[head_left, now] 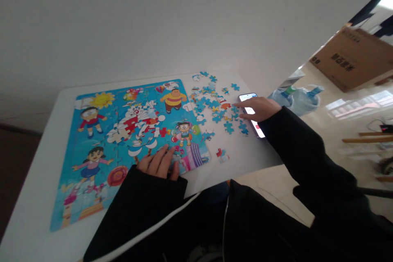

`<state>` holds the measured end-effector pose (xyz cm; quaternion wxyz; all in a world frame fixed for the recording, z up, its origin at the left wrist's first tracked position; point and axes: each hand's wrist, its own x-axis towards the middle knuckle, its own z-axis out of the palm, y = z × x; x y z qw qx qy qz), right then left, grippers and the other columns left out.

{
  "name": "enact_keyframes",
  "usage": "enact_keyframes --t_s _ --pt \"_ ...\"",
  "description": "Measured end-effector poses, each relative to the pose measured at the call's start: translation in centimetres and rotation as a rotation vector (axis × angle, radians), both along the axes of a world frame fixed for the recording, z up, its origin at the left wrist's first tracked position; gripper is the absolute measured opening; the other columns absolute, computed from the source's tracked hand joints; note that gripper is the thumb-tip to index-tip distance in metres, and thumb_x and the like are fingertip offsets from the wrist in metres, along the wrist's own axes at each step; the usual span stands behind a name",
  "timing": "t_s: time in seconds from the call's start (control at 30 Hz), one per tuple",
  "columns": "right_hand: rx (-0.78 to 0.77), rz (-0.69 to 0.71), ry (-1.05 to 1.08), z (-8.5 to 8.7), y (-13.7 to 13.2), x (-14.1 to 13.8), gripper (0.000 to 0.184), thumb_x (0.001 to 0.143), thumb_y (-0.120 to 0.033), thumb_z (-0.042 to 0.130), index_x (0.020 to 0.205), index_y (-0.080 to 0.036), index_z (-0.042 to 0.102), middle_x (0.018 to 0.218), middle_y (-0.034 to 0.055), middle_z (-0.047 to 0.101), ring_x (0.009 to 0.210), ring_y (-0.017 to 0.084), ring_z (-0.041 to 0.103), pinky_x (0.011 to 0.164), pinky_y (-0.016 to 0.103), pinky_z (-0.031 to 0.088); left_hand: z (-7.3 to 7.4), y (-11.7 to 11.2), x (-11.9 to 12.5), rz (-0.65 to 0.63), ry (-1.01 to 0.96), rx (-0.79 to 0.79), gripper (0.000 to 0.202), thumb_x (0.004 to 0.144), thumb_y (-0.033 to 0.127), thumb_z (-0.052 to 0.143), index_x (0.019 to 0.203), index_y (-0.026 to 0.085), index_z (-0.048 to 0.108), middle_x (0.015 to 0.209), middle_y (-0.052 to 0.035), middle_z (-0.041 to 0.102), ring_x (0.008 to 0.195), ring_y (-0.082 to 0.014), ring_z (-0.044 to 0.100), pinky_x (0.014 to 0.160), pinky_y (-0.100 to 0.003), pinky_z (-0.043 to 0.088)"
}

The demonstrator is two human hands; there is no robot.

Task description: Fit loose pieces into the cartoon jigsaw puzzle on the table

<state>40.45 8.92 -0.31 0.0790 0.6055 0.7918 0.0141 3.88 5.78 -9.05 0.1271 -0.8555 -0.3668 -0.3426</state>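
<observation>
A blue cartoon jigsaw puzzle (106, 163) lies on a white table, with many pieces fitted into its board. My left hand (159, 163) rests flat on the lower part of the board, fingers stretched out and holding nothing visible. Loose puzzle pieces (216, 116) are heaped and scattered to the right of the board. Over the right side of this heap is my right hand (260, 108), index finger and thumb apart, fingertips close to the pieces. Beneath that hand a phone (260, 130) with a lit screen is partly covered. One red and white piece (222, 155) lies apart, nearer to me.
The white table (27, 200) stands against a pale wall (147, 20). Beyond its right edge, large water bottles (310, 96) and a cardboard box (353, 59) are on the shiny floor. Wooden legs (365, 140) show at the far right.
</observation>
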Motion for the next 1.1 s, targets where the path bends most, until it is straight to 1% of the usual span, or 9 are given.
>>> enact_keyframes --t_s 0.07,0.23,0.37,0.43,0.57,0.67,0.83,0.97,1.1 --pt "0.021 0.014 0.035 -0.5 0.3 0.4 0.041 0.080 -0.033 0.058 0.119 -0.022 0.063 0.105 0.0074 0.070 0.093 0.023 0.065 0.078 0.035 0.051 0.1 0.0 0.0 0.007 0.006 -0.007 0.028 0.081 0.023 0.058 0.107 0.013 0.059 0.104 -0.0108 0.066 0.074 -0.0217 0.062 0.072 -0.039 0.045" --pt "-0.046 0.170 0.175 -1.7 0.5 -0.6 0.027 0.078 -0.028 0.059 0.101 -0.025 0.071 0.104 0.0020 0.071 0.094 0.019 0.064 0.085 0.033 0.048 0.5 0.1 0.2 -0.017 0.003 0.007 0.026 0.081 0.021 0.057 0.105 0.011 0.060 0.102 -0.0129 0.066 0.072 -0.0212 0.063 0.069 -0.037 0.044" --pt "-0.093 0.201 0.202 -1.5 0.4 -2.1 0.022 0.082 -0.028 0.055 0.094 -0.020 0.072 0.099 0.0041 0.071 0.089 0.018 0.063 0.084 0.032 0.047 0.8 0.1 0.2 -0.030 0.001 0.002 0.026 0.081 0.020 0.057 0.105 0.010 0.059 0.101 -0.0140 0.066 0.072 -0.0209 0.063 0.067 -0.036 0.044" --pt "-0.067 0.173 0.196 -1.1 0.3 -3.0 0.025 0.084 -0.031 0.053 0.095 -0.019 0.072 0.098 0.0062 0.071 0.088 0.019 0.062 0.080 0.032 0.047 0.7 0.0 0.1 -0.018 0.006 -0.010 0.027 0.081 0.021 0.057 0.106 0.012 0.059 0.103 -0.0129 0.066 0.074 -0.0214 0.063 0.069 -0.037 0.045" --pt "0.039 0.073 0.166 -0.6 0.3 -4.9 0.035 0.085 -0.043 0.053 0.109 -0.022 0.068 0.104 0.0074 0.069 0.094 0.021 0.060 0.073 0.032 0.047 0.5 -0.2 0.0 0.010 0.008 -0.028 0.029 0.081 0.023 0.058 0.108 0.014 0.059 0.105 -0.0110 0.066 0.077 -0.0224 0.062 0.073 -0.038 0.046" --pt "0.036 0.070 0.142 -0.8 0.7 -6.1 0.039 0.082 -0.045 0.057 0.113 -0.023 0.066 0.109 0.0069 0.067 0.098 0.023 0.057 0.069 0.031 0.047 0.3 -0.2 -0.1 0.010 -0.010 -0.037 0.029 0.081 0.023 0.058 0.108 0.014 0.059 0.105 -0.0110 0.065 0.078 -0.0222 0.061 0.074 -0.038 0.046" --pt "0.014 0.010 0.139 -1.0 1.2 -7.0 0.037 0.079 -0.044 0.061 0.110 -0.024 0.067 0.111 0.0069 0.066 0.100 0.024 0.057 0.068 0.030 0.047 0.4 -0.5 0.2 0.031 -0.040 -0.054 0.029 0.080 0.024 0.059 0.107 0.015 0.059 0.106 -0.0099 0.065 0.081 -0.0231 0.057 0.079 -0.041 0.045" --pt "0.026 0.028 0.127 -0.8 1.3 -7.1 0.037 0.079 -0.045 0.061 0.109 -0.024 0.068 0.109 0.0065 0.067 0.099 0.024 0.057 0.065 0.030 0.047 0.7 -0.8 0.5 0.064 -0.052 -0.045 0.026 0.080 0.024 0.059 0.104 0.015 0.061 0.103 -0.0080 0.066 0.083 -0.0239 0.052 0.080 -0.039 0.045" --pt "0.072 0.115 0.120 -1.4 1.3 -7.1 0.032 0.081 -0.038 0.059 0.108 -0.023 0.068 0.104 0.0071 0.068 0.096 0.023 0.060 0.067 0.030 0.048 0.6 -0.9 0.6 0.061 -0.070 -0.063 0.026 0.080 0.024 0.060 0.103 0.014 0.062 0.105 -0.0081 0.065 0.085 -0.0238 0.052 0.082 -0.039 0.045"
